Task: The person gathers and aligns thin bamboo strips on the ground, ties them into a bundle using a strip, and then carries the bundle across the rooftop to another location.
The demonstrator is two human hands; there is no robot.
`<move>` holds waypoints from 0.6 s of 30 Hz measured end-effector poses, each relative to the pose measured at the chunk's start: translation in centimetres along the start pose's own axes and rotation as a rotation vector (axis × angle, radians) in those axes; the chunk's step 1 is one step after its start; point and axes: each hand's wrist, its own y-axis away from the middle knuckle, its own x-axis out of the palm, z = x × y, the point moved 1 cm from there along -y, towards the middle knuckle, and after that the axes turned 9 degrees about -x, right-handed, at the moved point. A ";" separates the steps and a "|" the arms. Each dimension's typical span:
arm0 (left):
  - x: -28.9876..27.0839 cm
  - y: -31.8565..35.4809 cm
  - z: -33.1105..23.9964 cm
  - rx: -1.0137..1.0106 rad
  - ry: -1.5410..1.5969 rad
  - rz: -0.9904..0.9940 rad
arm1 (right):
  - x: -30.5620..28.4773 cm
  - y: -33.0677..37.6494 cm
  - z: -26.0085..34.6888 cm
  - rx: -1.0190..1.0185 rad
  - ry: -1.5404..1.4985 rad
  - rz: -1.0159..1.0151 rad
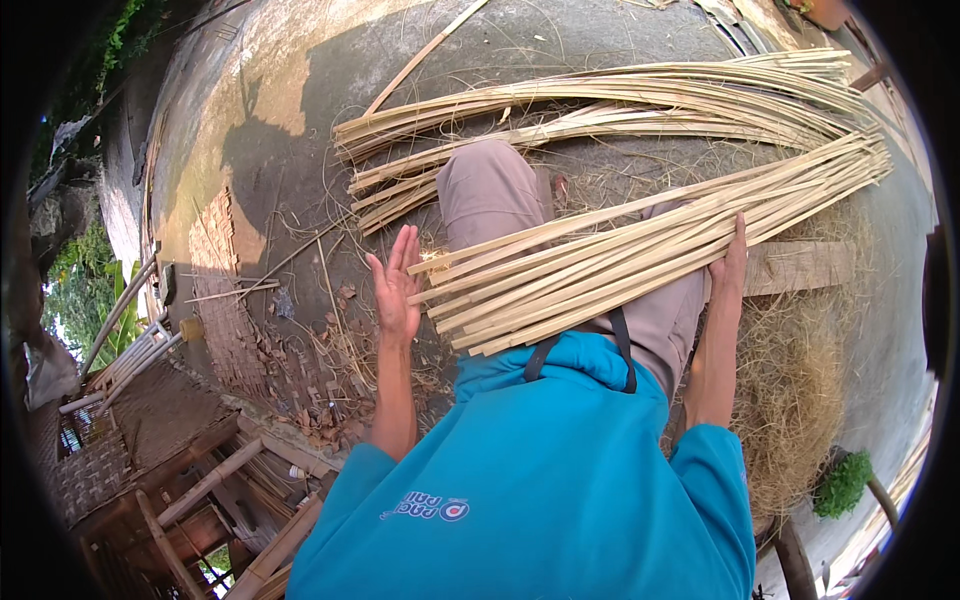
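A bundle of long, thin bamboo strips point(620, 255) lies across my lap, its left ends uneven and its right ends reaching far to the right. My left hand point(399, 285) is upright beside the left ends, palm toward them, fingers stretched out; whether it touches the tips I cannot tell. On the near side of the bundle, my right hand point(732, 262) supports the strips from below and the side, thumb showing along the edge. Its other fingers are mostly hidden under the bundle.
More bamboo strips point(600, 100) lie in piles on the ground ahead. A wooden plank point(800, 266) extends to the right, above a heap of fine shavings point(790, 400). At left are a woven mat point(222, 290) and dry leaves point(340, 410); a bamboo frame point(215, 480) stands lower left.
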 end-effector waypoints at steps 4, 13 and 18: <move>3.1 -0.4 2.4 -0.019 0.133 0.103 | -0.6 -0.7 -0.2 -0.045 -0.002 -0.007; 6.0 0.2 2.8 0.023 0.116 0.035 | 0.6 0.0 -0.7 -0.121 -0.122 0.080; 5.1 -0.1 3.5 0.096 -0.156 -0.052 | 0.2 0.4 -0.2 -0.061 -0.368 0.109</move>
